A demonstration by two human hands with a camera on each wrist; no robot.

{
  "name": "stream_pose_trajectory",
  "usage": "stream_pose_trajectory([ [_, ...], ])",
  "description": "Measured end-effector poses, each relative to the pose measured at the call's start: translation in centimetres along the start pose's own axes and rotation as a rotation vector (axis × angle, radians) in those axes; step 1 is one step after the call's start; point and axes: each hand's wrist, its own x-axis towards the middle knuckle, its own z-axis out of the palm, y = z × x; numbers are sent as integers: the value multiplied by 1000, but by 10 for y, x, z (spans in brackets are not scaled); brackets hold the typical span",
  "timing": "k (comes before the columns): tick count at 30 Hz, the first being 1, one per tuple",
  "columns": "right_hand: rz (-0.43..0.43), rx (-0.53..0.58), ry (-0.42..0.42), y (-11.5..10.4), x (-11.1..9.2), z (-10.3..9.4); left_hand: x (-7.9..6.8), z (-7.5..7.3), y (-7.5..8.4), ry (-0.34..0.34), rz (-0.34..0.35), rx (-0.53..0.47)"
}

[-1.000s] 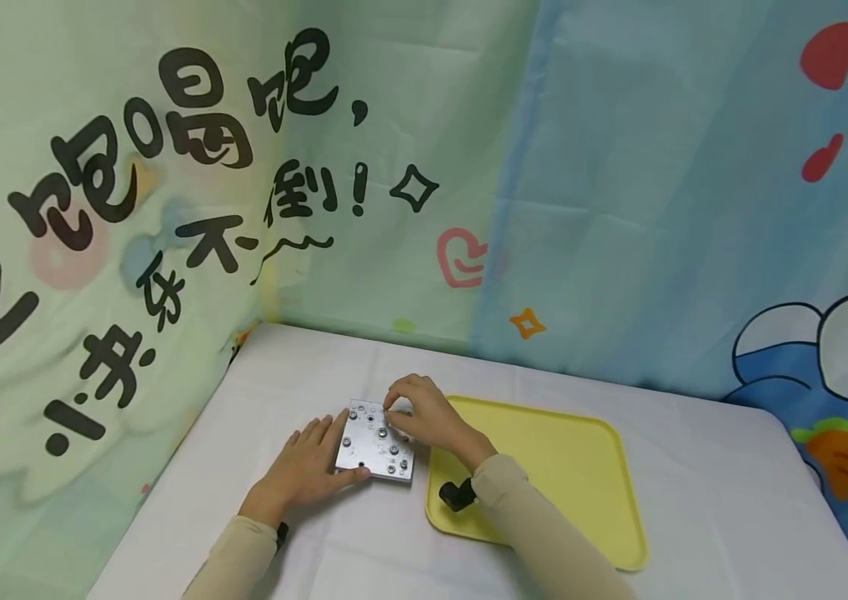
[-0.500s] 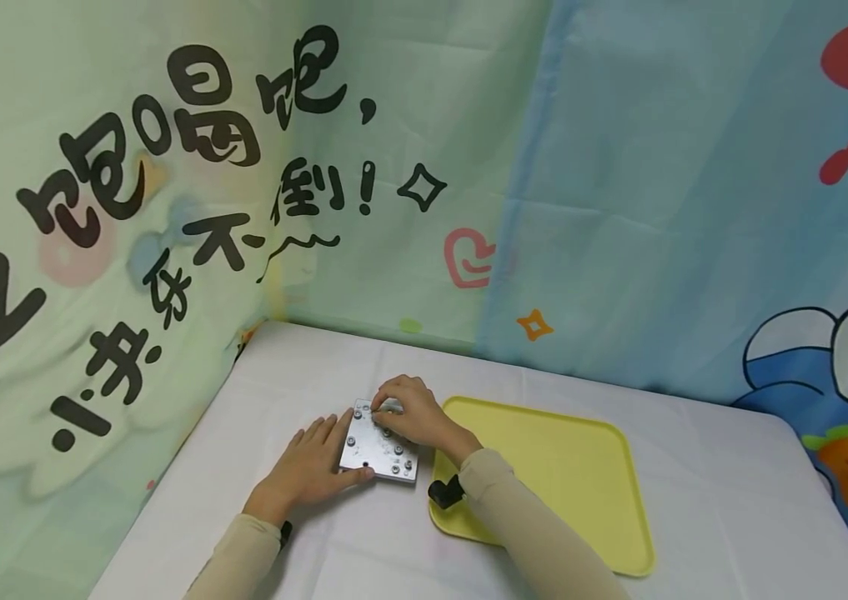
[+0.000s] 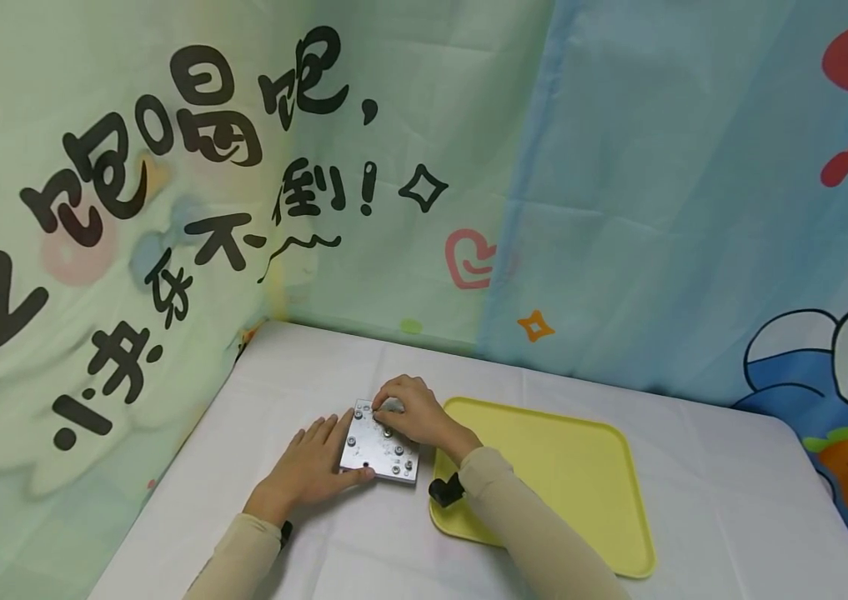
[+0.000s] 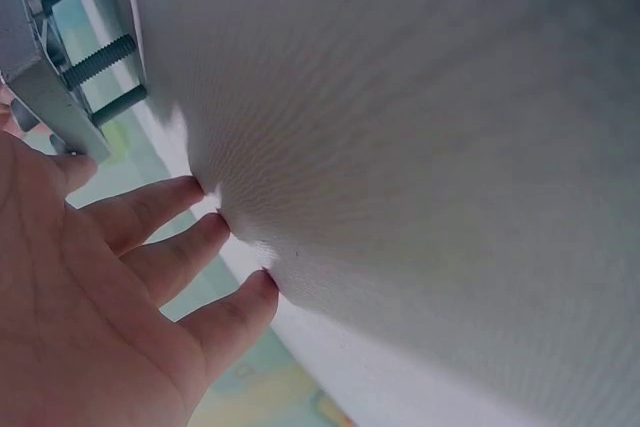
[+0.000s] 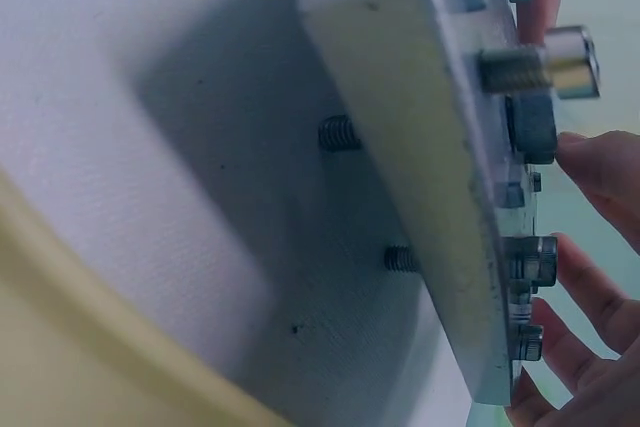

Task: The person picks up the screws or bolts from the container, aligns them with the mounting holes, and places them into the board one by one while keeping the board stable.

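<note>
A square silver metal plate [image 3: 371, 450] lies on the white table with several bolts standing up from it. In the right wrist view, socket-head bolts [image 5: 530, 342] project from its face and threaded ends [image 5: 340, 133] come out underneath. My left hand [image 3: 311, 467] rests flat beside the plate, fingers spread, thumb along its near edge. The left wrist view shows the fingers [image 4: 240, 322] straight against the cloth. Over the plate's far side, my right hand [image 3: 412, 412] pinches a bolt with thumb and forefinger; the fingers mostly cover that bolt.
Just right of the plate lies a yellow tray [image 3: 566, 475], with my right forearm reaching across it. A white cloth [image 3: 724, 492] covers the table. Behind stands a printed fabric backdrop [image 3: 619, 208].
My right hand has shifted left over the plate, toward its far left corner, then stayed nearly still. The left hand keeps its place on the plate. The head view has turned slightly.
</note>
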Motion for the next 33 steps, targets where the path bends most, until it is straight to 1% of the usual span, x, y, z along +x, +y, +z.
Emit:
stream_pose_trajectory([
  [4, 31, -21, -3, 2, -5, -1, 0, 0, 1, -10, 1, 0],
  [8, 37, -43, 17, 2, -16, -9, 1, 0, 2, -21, -6, 0],
  [14, -12, -50, 47, -3, -42, -19, 2, -1, -1, -19, -4, -5],
  [17, -26, -55, 37, -2, -56, -20, 4, -1, -3, -17, -1, 3],
  [20, -41, -68, 30, 0, -66, -18, 7, -1, -4, -15, 1, 6],
  [25, -48, -69, 36, 2, -74, -16, 10, -1, -3, -18, 18, -9],
  [27, -48, -72, 46, 2, -76, -17, 12, -1, -2, -30, 22, -4],
  [31, -48, -106, 85, 1, -82, -23, 15, 0, 0, -35, 36, -4],
  [33, -51, -125, 116, 0, -87, -26, 14, 1, 0, -30, 41, -9],
])
